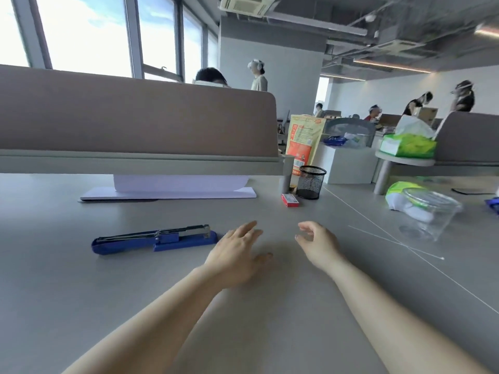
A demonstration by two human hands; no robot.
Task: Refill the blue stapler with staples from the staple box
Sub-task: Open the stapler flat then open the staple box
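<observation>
Left hand (237,255) beside sideways-lying blue stapler (155,240).

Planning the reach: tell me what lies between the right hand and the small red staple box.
Head view: only bare grey desk between the right hand and the small red staple box.

Bright daylight floods in from the windows (89,33) upper left; edges bow wide-angle, slightly soft overall.
</observation>
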